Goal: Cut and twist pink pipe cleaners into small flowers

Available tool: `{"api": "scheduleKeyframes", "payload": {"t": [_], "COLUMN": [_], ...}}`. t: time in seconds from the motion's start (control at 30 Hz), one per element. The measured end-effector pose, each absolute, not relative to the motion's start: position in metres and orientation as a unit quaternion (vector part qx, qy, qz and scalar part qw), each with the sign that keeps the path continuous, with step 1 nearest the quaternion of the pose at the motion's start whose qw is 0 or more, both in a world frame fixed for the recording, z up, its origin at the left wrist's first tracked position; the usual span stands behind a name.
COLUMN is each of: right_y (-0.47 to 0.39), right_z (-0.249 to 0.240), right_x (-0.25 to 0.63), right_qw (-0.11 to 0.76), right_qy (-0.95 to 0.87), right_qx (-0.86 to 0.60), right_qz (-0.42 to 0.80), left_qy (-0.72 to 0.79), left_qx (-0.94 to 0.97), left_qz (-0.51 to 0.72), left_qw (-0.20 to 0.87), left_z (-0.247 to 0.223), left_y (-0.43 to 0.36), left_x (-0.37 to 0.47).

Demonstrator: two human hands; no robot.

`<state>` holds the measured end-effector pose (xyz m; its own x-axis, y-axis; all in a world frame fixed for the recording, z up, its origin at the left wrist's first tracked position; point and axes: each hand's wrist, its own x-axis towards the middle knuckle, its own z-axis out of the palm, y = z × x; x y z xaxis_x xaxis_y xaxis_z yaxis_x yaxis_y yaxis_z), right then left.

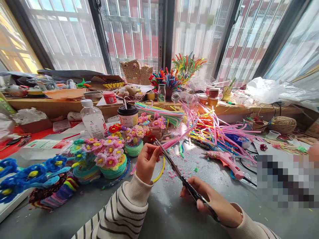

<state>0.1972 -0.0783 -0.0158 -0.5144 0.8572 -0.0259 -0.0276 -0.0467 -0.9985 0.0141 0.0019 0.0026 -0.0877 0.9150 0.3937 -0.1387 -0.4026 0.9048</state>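
My left hand (pixel 147 162) is closed in a pinch, and a pink pipe cleaner (pixel 133 168) shows at its wrist side; most of it is hidden behind the fingers. My right hand (pixel 211 200) grips long dark-handled scissors (pixel 179 174), whose tips reach up beside my left fingertips. The blades look nearly closed. Behind the tips, more pink pipe cleaners (pixel 175 141) stretch towards a pile. To the left of my left hand are pots of fuzzy flowers: pink ones (pixel 111 154) in a yellow-green pot and blue ones (pixel 32 172) in a striped pot.
A pink glue gun (pixel 225 162) with a cable lies at the right. Behind it spreads a heap of coloured pipe cleaners (pixel 209 127). A plastic bottle (pixel 92 119) and a lidded cup (pixel 128 114) stand at the back left. Glitter and scraps dot the grey table (pixel 169 212).
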Motion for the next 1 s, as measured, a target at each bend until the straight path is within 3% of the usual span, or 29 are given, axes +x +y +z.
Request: {"api": "scheduleKeyframes", "payload": {"t": [0.37, 0.67, 0.77, 1.0], "right_y": [-0.079, -0.081, -0.082, -0.082], "right_z": [-0.012, -0.031, -0.032, -0.031], "right_x": [0.185, 0.181, 0.179, 0.177], "right_qw": [0.372, 0.327, 0.341, 0.346], "right_qy": [-0.586, -0.554, -0.549, -0.556], "right_qx": [-0.37, -0.373, -0.399, -0.413], "right_qz": [0.617, 0.669, 0.65, 0.632], "left_qy": [0.382, 0.42, 0.466, 0.521], "left_qx": [0.571, 0.622, 0.647, 0.745], "left_qz": [0.628, 0.566, 0.532, 0.415], "left_qw": [0.366, 0.342, 0.283, 0.034], "left_z": [-0.002, -0.009, -0.011, -0.012], "left_y": [0.001, 0.004, 0.005, 0.005], "left_x": [0.015, 0.018, 0.018, 0.017]}}
